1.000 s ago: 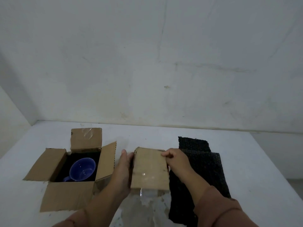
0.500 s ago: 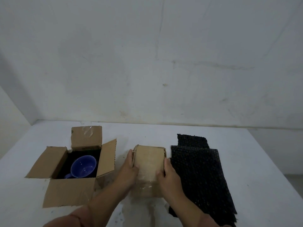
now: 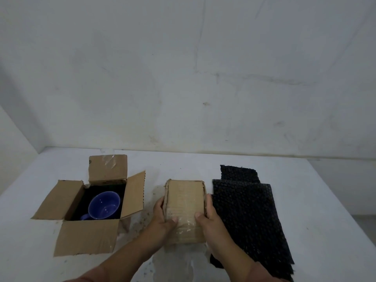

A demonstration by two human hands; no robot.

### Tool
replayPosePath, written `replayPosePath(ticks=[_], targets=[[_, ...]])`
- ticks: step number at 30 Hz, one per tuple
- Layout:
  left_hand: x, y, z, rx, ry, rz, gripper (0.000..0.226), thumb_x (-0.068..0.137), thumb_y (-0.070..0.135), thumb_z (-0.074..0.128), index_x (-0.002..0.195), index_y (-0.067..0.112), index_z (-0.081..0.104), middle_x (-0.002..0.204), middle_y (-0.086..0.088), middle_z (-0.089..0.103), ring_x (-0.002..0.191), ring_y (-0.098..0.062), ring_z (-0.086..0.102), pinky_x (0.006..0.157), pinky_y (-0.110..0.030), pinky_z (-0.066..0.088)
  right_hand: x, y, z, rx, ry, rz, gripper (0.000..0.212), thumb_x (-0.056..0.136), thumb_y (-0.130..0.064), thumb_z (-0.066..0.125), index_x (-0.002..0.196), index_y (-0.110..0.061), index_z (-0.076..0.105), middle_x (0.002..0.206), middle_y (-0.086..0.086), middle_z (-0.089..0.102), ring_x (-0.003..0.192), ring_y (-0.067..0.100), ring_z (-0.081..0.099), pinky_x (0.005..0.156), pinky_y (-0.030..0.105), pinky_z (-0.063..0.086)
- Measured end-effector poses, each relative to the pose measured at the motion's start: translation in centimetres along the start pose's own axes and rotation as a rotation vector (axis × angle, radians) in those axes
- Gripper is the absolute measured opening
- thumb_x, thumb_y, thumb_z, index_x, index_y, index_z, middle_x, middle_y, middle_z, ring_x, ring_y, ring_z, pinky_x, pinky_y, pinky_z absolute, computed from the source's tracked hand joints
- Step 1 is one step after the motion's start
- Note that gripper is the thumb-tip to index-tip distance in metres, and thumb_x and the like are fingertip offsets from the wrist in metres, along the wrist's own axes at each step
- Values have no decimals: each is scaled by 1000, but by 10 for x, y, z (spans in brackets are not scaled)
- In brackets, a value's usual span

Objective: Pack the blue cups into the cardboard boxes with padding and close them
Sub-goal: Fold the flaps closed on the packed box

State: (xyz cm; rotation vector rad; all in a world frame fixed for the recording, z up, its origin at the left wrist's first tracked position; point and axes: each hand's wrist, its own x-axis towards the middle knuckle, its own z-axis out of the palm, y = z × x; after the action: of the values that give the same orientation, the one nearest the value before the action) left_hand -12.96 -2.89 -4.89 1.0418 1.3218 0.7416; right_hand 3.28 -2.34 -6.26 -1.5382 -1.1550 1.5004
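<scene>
A closed cardboard box (image 3: 185, 200) with clear tape on top stands on the white table (image 3: 317, 210) in the middle. My left hand (image 3: 163, 216) grips its left side, thumb on the top. My right hand (image 3: 207, 218) grips its right side, thumb also on the top. To the left stands an open cardboard box (image 3: 85, 235) with all flaps spread. A blue cup (image 3: 104, 204) lies inside it on black padding, its handle toward the front left.
A stack of black bubble-wrap sheets (image 3: 250, 212) lies right of the closed box, touching my right hand. A white wall runs behind the table. The table's right edge drops off at the far right.
My right hand slid from the box's far top edge down to its right side. Both hands now clasp the closed box, thumbs on its top. The open box has not moved.
</scene>
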Motion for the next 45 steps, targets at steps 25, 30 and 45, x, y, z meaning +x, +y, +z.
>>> replayPosePath(ticks=[25,30,45], targets=[[70,29,-16,236,116,48,69,69,63,67,121,21,51,109,-1,68,97,-18,67,87,-44,56,41,-67,-10,-469,76,-125,59,90,-42,53,142,-25,30,133,8,50,116,22,51,86,25,40],[57,46,-13,302,80,25,71,71,35,80,126,21,38,114,2,59,104,-16,60,90,-31,51,40,-60,-13,-503,15,-184,78,85,-41,61,146,-30,15,133,2,48,112,17,51,87,24,42],[65,42,-18,285,11,66,73,72,21,80,129,18,35,116,0,56,101,-12,58,78,-22,51,41,-67,-24,-611,-104,-172,94,76,-42,72,147,-27,12,136,1,41,118,18,47,95,26,42]])
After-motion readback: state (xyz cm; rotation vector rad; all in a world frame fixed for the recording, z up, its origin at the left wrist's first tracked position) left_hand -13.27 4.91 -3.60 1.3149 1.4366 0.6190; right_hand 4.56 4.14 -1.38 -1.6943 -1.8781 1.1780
